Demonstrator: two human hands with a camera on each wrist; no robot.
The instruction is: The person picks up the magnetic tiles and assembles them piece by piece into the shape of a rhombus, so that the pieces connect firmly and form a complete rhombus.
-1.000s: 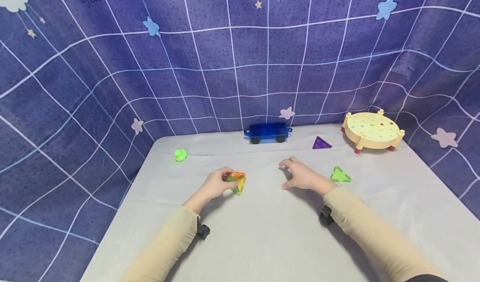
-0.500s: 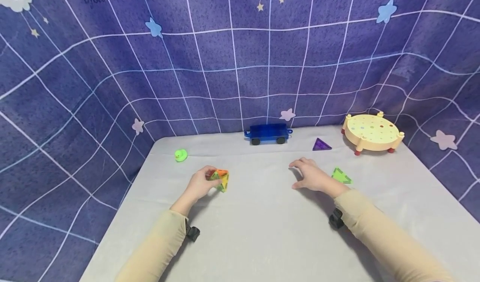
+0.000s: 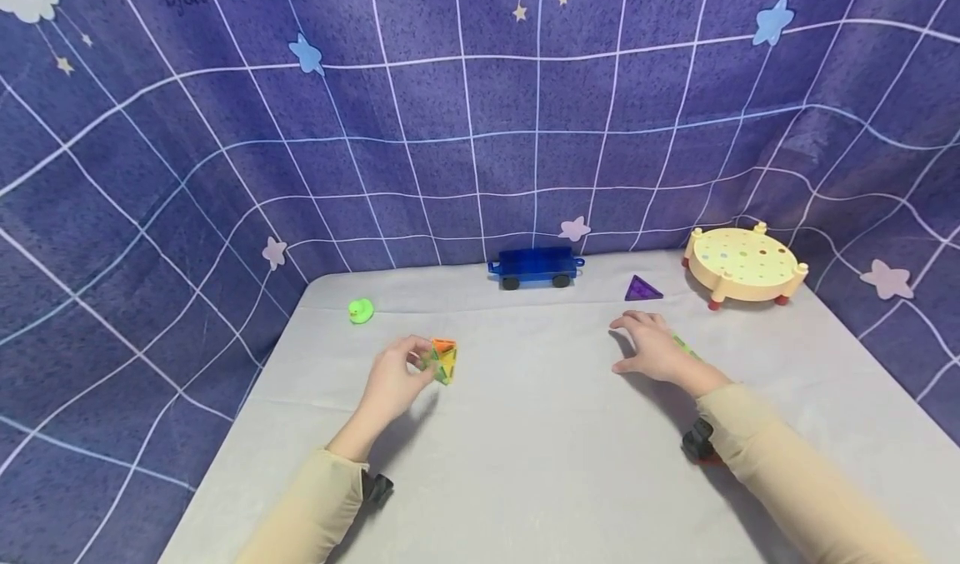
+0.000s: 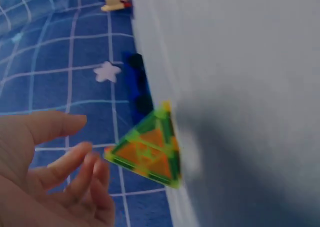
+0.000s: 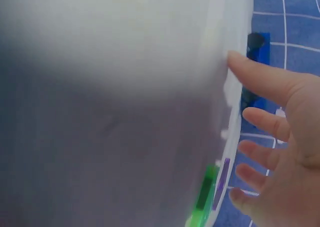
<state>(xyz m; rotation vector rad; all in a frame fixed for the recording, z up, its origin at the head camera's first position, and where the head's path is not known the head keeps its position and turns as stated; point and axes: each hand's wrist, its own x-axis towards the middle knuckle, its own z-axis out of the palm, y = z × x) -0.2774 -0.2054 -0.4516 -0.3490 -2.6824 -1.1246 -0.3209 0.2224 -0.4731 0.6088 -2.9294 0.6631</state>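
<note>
A small pyramid of green, orange and yellow magnetic tiles [image 3: 445,359] stands on the table at centre left. My left hand [image 3: 393,381] is right beside it, thumb and fingers spread. In the left wrist view, a gap shows between the fingertips [image 4: 87,149] and the pyramid's near corner. My right hand [image 3: 652,347] holds nothing, its fingers spread over the table on the right. Beneath it lies a green triangular tile [image 3: 686,346], mostly hidden by the hand. A purple triangular tile [image 3: 642,289] lies just beyond.
A blue toy wagon [image 3: 537,266] stands at the back, by the patterned curtain [image 3: 420,131]. A green toy duck [image 3: 361,311] sits at back left. At back right is a round cream stand [image 3: 745,262] with short legs. A red edge [image 3: 708,461] shows under my right wrist.
My left hand carried the pyramid leftward, then loosened its fingers from it. My right hand moved right, over the green tile.
</note>
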